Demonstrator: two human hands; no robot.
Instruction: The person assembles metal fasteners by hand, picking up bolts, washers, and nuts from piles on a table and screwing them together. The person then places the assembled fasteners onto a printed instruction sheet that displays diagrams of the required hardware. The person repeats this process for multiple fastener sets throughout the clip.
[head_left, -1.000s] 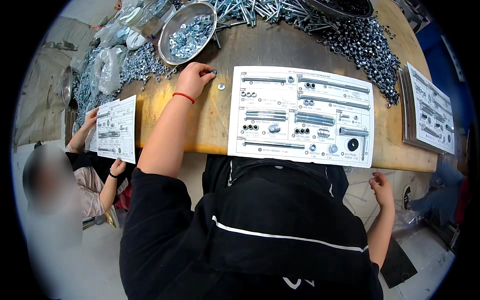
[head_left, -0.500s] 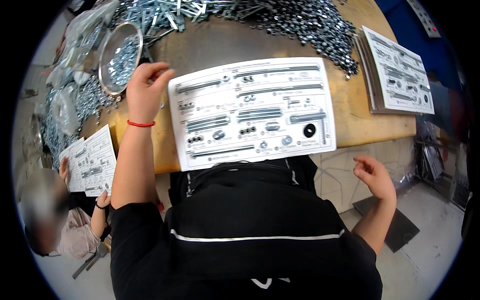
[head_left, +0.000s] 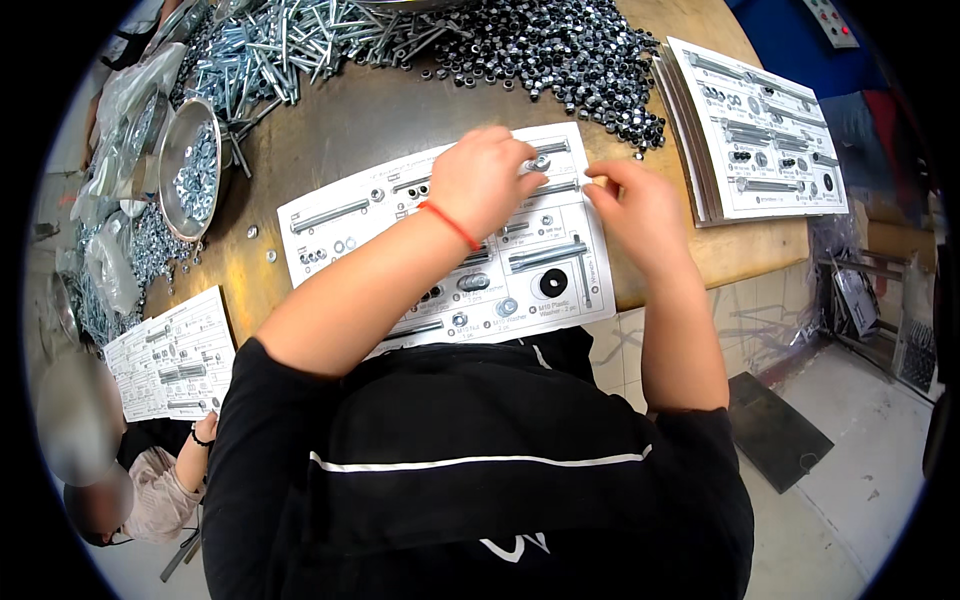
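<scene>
A white printed card (head_left: 300,235) with pictures or pieces of bolts, nuts and washers lies at the table's near edge, before my body. My left hand (head_left: 485,180), with a red cord at the wrist, is over its upper right part, fingers curled. A small shiny washer-like piece (head_left: 540,163) shows by these fingertips; whether they grip it is unclear. At the card's right edge my right hand (head_left: 635,210) has thumb and forefinger closed together. What is between them, if anything, is hidden. Left of the card stands a metal bowl (head_left: 164,190) of washers (head_left: 197,178).
Long bolts (head_left: 275,45) and dark nuts (head_left: 560,60) lie heaped at the back. A stack of similar cards (head_left: 755,135) stands on the right. Plastic bags (head_left: 112,265) and loose small hardware are at the far left, where another person (head_left: 165,470) sits by cards (head_left: 180,360).
My left hand has moved right, from beside the bowl to over the card. My right hand has risen from beside my body to the card's right edge. The view has shifted.
</scene>
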